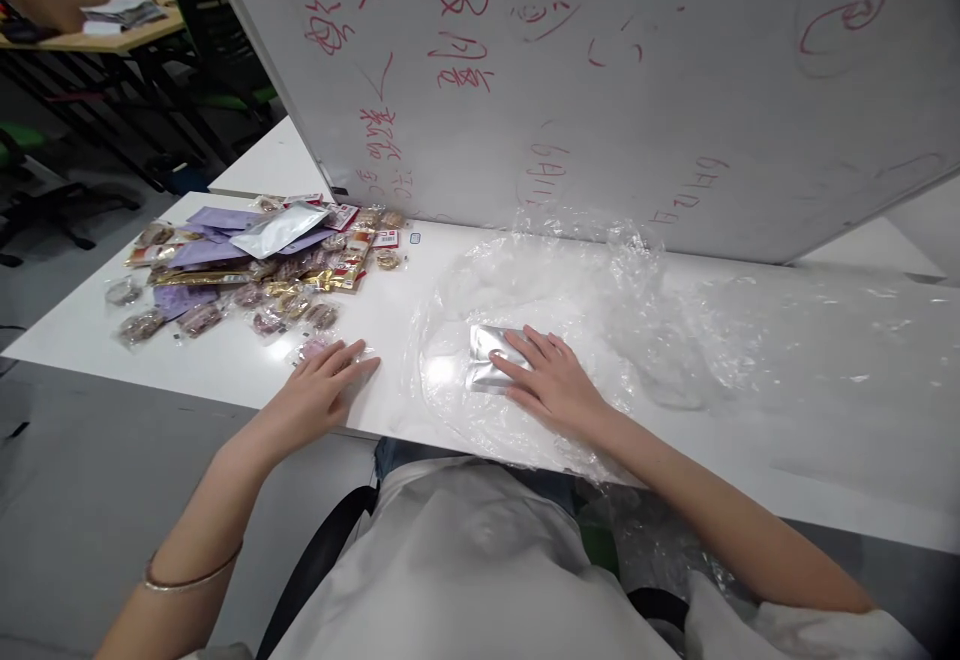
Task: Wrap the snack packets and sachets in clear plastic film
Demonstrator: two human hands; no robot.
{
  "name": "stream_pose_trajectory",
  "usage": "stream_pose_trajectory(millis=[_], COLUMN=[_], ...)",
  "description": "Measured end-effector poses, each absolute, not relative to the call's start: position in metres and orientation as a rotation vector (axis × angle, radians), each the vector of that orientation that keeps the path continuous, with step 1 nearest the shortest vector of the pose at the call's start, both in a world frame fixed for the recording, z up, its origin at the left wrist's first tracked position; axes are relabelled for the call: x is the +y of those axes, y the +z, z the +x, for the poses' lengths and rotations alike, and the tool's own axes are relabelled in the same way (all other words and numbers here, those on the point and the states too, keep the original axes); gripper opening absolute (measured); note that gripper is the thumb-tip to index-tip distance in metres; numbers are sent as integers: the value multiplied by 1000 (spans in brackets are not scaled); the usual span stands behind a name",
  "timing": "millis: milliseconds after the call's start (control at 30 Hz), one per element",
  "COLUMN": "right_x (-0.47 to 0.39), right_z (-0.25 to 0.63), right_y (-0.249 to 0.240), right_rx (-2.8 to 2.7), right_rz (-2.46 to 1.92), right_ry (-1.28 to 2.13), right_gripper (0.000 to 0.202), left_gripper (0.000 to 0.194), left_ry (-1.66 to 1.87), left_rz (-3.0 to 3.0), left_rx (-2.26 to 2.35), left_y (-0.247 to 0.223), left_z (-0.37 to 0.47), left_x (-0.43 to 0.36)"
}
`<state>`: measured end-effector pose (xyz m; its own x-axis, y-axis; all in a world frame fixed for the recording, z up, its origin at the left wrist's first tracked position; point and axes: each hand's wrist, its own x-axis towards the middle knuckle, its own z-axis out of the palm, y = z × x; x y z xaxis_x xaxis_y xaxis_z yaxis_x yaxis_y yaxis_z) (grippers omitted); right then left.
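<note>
The silver pouch [481, 370] lies flat on the clear film [660, 340], under the fingers of the right hand [559, 380]. These reach over it from its right side, slightly spread and nearly flat, one fingertip near its middle; they do not close round it. Its left end is bare and faces the left hand [319, 385]. Its far edge runs roughly left to right, along the table [75, 340]. The right end is hidden beneath the hand, so which way its long axis runs cannot be settled.

The left hand rests at the table's near edge, fingers spread and pointing right, with no object gripped. Just beyond its knuckles is a pinkish wrapped piece [312, 348], partly covered; whether they touch is unclear.

Farther left are a heap of purple pouches [214, 255], another silver packet [281, 230] on top, and small wrapped snacks [142, 325]; overlaps hide much of it. Behind stands the whiteboard [600, 120], its top cut off, some red writing faint.
</note>
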<state>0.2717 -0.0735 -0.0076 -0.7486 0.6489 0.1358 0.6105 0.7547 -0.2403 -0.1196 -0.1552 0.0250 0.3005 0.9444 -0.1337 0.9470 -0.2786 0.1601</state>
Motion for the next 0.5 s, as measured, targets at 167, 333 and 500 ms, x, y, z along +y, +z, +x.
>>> stream_pose_trajectory(millis=[167,333,500], right_x=[-72,-69,-76], right_z=[275,290,313], right_y=[-4,7,22], right_rx=[-2691,-2344,-2135], right_rz=[-1054,-1235,-1191], right_ry=[403,733,620], right_gripper=[54,62,52], left_gripper=[56,64,60], left_ry=[112,674,293], left_rz=[2359,2647,2827], left_rx=[1969,1623,860], left_y=[24,43,24], left_z=[-114,-35,42], left_x=[-151,-134,-101])
